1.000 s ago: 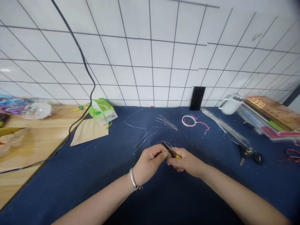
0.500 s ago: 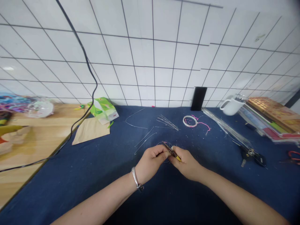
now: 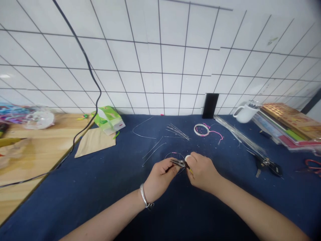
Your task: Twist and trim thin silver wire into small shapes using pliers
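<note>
My right hand (image 3: 203, 171) is wrapped round the yellow handles of a pair of pliers (image 3: 178, 163), whose dark jaws point left. Closed in a pinch, my left hand (image 3: 160, 174) holds a thin wire loop (image 3: 168, 154) right at the jaws. A few pink beads (image 3: 175, 153) sit on the far side of that loop. Fingers hide the spot where jaws and wire meet. Beyond my hands, a bundle of short wires (image 3: 178, 131) and two bent wires (image 3: 154, 153) lie on the dark blue cloth (image 3: 100, 194).
A white ring (image 3: 194, 130) with pink beads inside and pink thread lies behind my right hand. Long wires (image 3: 238, 134), keys (image 3: 259, 169), red-handled scissors (image 3: 312, 164), a white mug (image 3: 247, 112) and stacked books (image 3: 291, 124) are on the right. Left are brown paper (image 3: 94, 142) and a black cable (image 3: 75, 137).
My right hand has turned and closed further round the handles. The pliers have swung from a slanting position to nearly level, and more of the beaded wire loop shows.
</note>
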Action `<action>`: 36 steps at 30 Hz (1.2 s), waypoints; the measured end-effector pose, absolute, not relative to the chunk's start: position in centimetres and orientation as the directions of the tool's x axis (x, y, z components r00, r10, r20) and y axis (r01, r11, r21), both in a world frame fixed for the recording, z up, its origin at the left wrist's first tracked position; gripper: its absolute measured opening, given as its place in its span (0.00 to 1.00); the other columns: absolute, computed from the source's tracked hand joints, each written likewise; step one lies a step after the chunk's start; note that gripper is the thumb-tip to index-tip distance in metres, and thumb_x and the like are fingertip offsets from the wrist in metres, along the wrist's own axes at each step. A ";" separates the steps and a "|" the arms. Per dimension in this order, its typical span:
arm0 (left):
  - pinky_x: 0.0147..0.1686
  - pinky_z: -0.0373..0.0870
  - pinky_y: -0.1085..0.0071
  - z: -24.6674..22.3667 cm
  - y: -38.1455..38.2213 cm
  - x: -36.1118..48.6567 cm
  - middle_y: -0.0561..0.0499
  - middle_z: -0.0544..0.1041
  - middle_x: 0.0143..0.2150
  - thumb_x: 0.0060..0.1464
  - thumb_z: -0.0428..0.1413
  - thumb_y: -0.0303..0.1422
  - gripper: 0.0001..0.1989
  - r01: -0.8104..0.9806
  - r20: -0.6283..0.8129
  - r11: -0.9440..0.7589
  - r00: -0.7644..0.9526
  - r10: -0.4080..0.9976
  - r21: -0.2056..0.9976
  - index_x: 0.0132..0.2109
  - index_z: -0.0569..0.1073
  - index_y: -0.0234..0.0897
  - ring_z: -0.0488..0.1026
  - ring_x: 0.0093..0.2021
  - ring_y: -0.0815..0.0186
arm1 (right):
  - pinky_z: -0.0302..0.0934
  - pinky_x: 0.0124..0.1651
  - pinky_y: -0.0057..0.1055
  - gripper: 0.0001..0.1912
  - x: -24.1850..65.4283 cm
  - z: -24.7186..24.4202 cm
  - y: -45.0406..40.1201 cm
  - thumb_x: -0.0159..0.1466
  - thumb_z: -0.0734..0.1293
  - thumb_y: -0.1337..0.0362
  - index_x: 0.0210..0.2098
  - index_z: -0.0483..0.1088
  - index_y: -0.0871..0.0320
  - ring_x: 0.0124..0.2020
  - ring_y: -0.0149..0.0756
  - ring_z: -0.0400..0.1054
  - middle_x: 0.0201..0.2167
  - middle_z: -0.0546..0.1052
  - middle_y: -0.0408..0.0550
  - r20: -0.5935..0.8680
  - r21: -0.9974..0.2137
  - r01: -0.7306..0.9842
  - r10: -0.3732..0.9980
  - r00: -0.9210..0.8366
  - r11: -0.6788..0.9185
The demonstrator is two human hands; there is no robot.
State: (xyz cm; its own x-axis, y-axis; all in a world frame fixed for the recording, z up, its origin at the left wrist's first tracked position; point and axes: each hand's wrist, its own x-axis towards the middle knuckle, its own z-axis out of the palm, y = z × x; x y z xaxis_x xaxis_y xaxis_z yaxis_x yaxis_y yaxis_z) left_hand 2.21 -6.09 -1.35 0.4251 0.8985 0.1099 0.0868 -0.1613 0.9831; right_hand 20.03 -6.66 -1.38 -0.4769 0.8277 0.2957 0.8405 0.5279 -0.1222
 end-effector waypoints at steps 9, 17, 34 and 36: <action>0.37 0.62 0.71 -1.0 -5.9 2.0 0.50 0.70 0.31 0.56 0.49 0.30 0.09 -0.013 0.089 -0.094 0.479 0.874 0.995 0.31 0.70 0.32 0.66 0.33 0.69 | 0.49 0.27 0.24 0.06 20.0 -0.8 -6.2 0.59 0.61 0.62 0.31 0.58 0.58 0.23 0.25 0.51 0.24 0.57 0.38 -0.138 -0.935 0.344 0.802 -0.581 0.088; 0.36 0.62 0.72 -0.9 -5.8 2.3 0.51 0.70 0.29 0.55 0.49 0.28 0.09 -0.093 0.037 0.010 0.490 0.871 0.996 0.29 0.70 0.31 0.66 0.32 0.70 | 0.53 0.30 0.26 0.11 20.1 -1.1 -5.9 0.58 0.62 0.63 0.39 0.59 0.59 0.27 0.27 0.55 0.28 0.60 0.41 -0.195 -0.980 0.151 0.738 -0.647 -0.127; 0.34 0.62 0.73 -1.5 -5.7 2.0 0.50 0.73 0.32 0.53 0.51 0.31 0.08 0.062 -0.029 0.002 0.428 0.903 0.998 0.34 0.74 0.32 0.66 0.32 0.69 | 0.50 0.29 0.27 0.03 19.8 -2.0 -6.5 0.61 0.56 0.65 0.31 0.55 0.57 0.27 0.31 0.57 0.28 0.63 0.43 0.175 -0.392 0.756 0.849 -0.498 0.524; 0.35 0.62 0.73 -1.3 -5.8 2.0 0.49 0.73 0.32 0.52 0.51 0.31 0.08 0.036 -0.030 0.017 0.424 0.905 0.999 0.34 0.74 0.32 0.66 0.33 0.68 | 0.51 0.30 0.28 0.02 19.9 -2.4 -6.3 0.61 0.56 0.67 0.31 0.56 0.58 0.28 0.32 0.58 0.28 0.64 0.44 0.208 -0.337 0.757 0.828 -0.520 0.560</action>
State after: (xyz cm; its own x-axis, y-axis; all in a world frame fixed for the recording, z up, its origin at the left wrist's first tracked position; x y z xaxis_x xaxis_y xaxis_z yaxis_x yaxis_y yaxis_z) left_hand 2.00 -5.80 -1.34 0.4239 0.9052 -0.0304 0.0357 0.0168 0.9992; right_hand 19.91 -6.31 -2.37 -0.5202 0.8284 0.2077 0.7569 0.5599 -0.3372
